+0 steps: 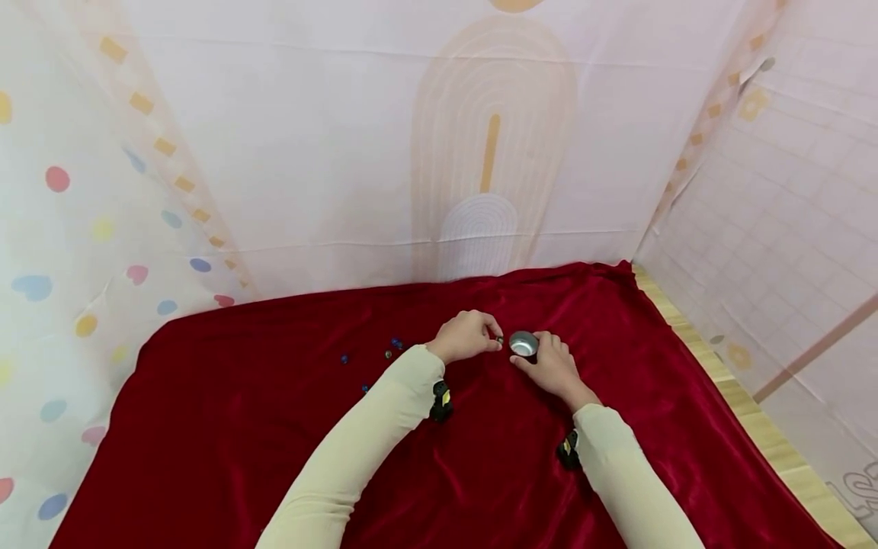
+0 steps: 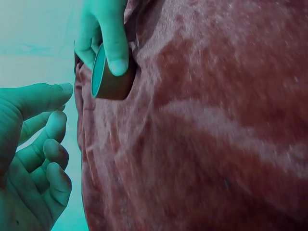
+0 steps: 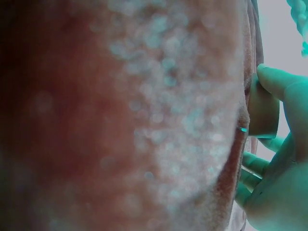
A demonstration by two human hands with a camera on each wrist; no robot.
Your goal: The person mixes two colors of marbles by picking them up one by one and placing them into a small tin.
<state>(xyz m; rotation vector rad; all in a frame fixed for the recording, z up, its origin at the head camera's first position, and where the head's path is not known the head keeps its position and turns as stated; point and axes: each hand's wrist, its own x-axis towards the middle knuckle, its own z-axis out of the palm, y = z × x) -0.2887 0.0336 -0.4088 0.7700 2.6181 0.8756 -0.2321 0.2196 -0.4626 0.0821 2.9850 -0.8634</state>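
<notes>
My left hand pinches a small dark greenish marble between thumb and fingertips, just left of a small round metal tin. The tin stands on the red cloth with its shiny inside facing up. My right hand grips it from the right, thumb at the near side and fingers round the far side. In the left wrist view, the tin shows side-on under the right hand's thumb, with the left hand apart from it. The right wrist view shows the tin's wall between thumb and fingers.
Several small blue and greenish marbles lie scattered on the cloth to the left, among them a blue marble and a greenish marble. The red velvet cloth is wrinkled. A light wooden edge shows along the right, with patterned curtains behind.
</notes>
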